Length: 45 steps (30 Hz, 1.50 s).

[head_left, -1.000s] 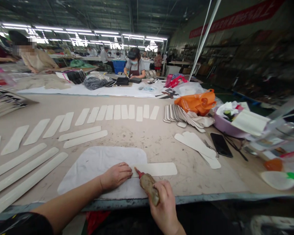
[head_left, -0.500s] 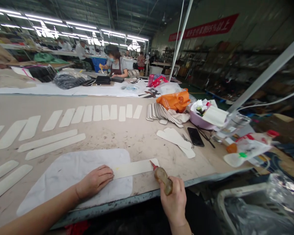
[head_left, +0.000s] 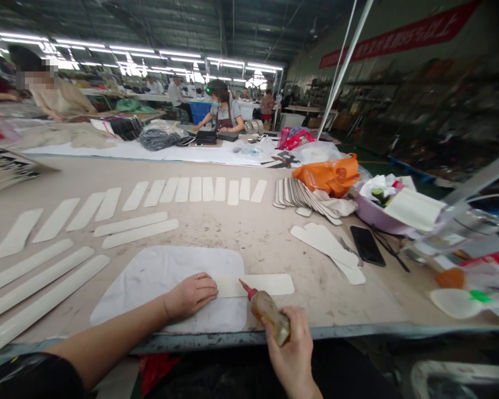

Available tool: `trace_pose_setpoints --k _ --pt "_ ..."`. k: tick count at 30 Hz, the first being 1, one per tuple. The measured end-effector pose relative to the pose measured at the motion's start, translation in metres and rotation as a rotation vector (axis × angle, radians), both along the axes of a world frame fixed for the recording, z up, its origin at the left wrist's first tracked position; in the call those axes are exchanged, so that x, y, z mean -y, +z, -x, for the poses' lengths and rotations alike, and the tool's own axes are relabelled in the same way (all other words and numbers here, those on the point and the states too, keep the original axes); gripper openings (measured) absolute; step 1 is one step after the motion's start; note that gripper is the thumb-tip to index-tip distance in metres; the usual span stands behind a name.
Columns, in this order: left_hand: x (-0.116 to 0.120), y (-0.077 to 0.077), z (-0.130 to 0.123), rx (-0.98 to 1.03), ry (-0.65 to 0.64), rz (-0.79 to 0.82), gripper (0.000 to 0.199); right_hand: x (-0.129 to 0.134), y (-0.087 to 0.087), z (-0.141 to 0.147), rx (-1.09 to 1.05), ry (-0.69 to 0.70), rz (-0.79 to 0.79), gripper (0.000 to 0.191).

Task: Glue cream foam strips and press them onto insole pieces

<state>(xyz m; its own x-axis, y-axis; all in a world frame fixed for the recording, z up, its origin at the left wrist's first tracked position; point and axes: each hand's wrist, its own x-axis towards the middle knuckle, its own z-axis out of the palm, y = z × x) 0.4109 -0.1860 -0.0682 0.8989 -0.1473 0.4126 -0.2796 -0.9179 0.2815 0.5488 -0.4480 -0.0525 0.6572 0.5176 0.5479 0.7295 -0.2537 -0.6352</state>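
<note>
My left hand [head_left: 193,296] lies flat on the left part of a cream-white strip [head_left: 270,284] with rounded corners, its fingers together and covering that end. Under the strip's left half is a larger white sheet [head_left: 149,282] with rounded corners. My right hand [head_left: 293,346] is wrapped round a brownish squeeze bottle [head_left: 266,311] with a red nozzle. The bottle is tilted, its tip pointing up and left over the middle of the strip. Whether the tip touches the strip, I cannot tell.
Several similar pale pieces [head_left: 183,189] lie in rows at the back and left. On the right are two crossed strips [head_left: 324,244], a phone [head_left: 366,245], stacked pieces [head_left: 303,194], an orange bag [head_left: 330,174] and a purple basin [head_left: 374,213]. Co-workers sit beyond the table.
The bottle's tip has moved left along the strip, from near its right end to its middle. My left hand stays on the strip. The view has turned left.
</note>
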Motion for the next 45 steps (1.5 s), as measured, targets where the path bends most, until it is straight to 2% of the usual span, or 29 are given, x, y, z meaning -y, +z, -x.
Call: trace_pose_setpoints --k 3,6,11,15,19,27,32,35,39,42,45 --pt "0.0 0.0 0.0 0.007 0.002 -0.028 0.02 -0.017 -0.001 0.012 -0.018 0.11 0.014 0.018" --pt "0.001 0.001 -0.001 0.007 -0.004 -0.046 0.02 -0.024 -0.002 0.018 -0.023 0.149 0.039 0.018" --pt "0.001 0.005 -0.001 -0.008 0.007 -0.031 0.02 -0.019 0.001 0.025 -0.051 0.182 0.073 0.018" --pt "-0.001 0.001 -0.001 -0.009 0.004 -0.023 0.018 -0.009 0.004 0.026 -0.07 0.188 0.098 0.017" --pt "-0.003 -0.003 0.0 -0.002 -0.007 0.014 0.017 0.007 0.006 0.014 -0.035 0.066 0.1 0.018" --pt "-0.004 -0.006 0.0 0.027 -0.025 0.015 0.017 0.051 0.004 -0.02 0.023 -0.276 0.137 0.028" --pt "-0.005 -0.007 -0.001 0.047 -0.035 0.005 0.018 0.059 0.006 -0.029 0.156 -0.414 0.157 0.029" --pt "-0.006 -0.008 -0.001 0.035 -0.032 0.009 0.018 0.05 0.005 -0.024 0.174 -0.357 0.109 0.027" --pt "-0.007 -0.01 -0.002 0.021 -0.041 0.007 0.019 0.023 0.002 -0.003 0.022 -0.105 0.014 0.023" --pt "-0.007 -0.009 -0.003 0.019 -0.043 0.007 0.02 0.004 -0.001 0.011 -0.036 0.062 0.03 0.022" --pt "-0.005 -0.007 -0.003 0.003 -0.03 0.016 0.019 0.002 -0.002 0.01 -0.031 0.085 0.071 0.023"
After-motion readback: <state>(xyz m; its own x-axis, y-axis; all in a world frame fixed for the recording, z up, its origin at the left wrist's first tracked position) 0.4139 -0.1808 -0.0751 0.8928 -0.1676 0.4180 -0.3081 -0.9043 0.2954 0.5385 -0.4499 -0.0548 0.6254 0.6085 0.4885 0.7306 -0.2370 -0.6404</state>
